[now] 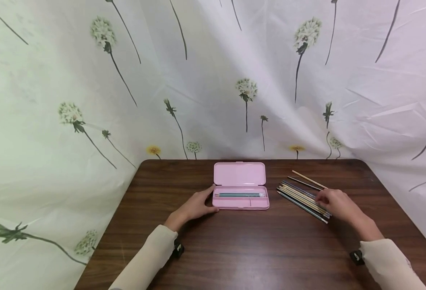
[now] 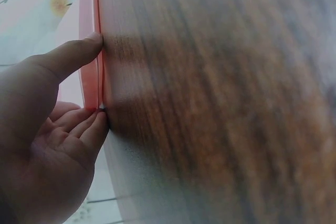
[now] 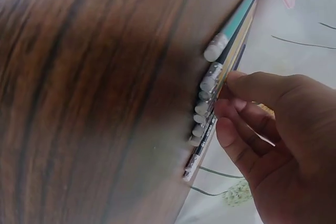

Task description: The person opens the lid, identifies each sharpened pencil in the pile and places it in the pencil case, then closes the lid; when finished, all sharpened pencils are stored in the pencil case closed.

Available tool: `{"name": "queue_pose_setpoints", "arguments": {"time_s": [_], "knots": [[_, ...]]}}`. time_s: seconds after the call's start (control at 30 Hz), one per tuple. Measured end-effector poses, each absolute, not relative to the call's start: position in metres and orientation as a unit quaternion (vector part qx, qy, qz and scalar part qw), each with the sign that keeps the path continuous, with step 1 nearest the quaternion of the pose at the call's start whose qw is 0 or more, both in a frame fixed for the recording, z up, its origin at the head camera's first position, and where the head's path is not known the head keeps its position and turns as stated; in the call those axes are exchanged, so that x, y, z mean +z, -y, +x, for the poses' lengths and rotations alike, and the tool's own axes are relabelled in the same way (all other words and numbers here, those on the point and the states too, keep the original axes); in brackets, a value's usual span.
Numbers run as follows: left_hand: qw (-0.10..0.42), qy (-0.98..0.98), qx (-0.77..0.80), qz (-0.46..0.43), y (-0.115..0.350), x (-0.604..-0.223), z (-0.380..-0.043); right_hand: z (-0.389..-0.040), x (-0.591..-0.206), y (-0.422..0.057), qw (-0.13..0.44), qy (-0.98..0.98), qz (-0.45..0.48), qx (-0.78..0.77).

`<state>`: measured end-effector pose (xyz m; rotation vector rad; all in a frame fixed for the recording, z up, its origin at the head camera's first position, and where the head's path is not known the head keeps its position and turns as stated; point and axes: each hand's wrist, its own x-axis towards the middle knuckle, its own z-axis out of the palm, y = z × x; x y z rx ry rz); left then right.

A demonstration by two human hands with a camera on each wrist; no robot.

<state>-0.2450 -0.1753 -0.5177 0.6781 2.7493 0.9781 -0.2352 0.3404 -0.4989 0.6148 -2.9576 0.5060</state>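
Observation:
A pink pencil case lies open on the table, its lid tilted back toward the cloth. Two teal pencils lie in its long back compartment. My left hand holds the case by its left end, the thumb at the front corner and the fingers along the side. Right of the case, several pencils lie side by side at a slant, with black, natural wood and teal barrels. My right hand is over their eraser ends, thumb and index finger pinching at a pencil among them.
A natural wood pencil and a dark pencil lie slightly apart behind the bunch. The dark wood table ends at the back against a white cloth printed with dandelions. Each wrist wears a small black camera.

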Motion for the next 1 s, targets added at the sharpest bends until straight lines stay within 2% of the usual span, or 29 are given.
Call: {"name": "queue_pose_setpoints", "arguments": {"time_s": [0.43, 0.7, 1.0], "knots": [[0.079, -0.93, 0.305, 0.191, 0.167, -0.508, -0.238, -0.231, -0.499, -0.347, 0.029, 0.966, 0.204, 0.157], [0.081, -0.93, 0.304, 0.193, 0.168, -0.507, -0.239, -0.228, -0.503, -0.352, 0.048, 0.965, 0.211, 0.151], [0.082, -0.929, 0.307, 0.192, 0.168, -0.507, -0.238, -0.223, -0.503, -0.352, 0.097, 0.965, 0.195, 0.143]]}}
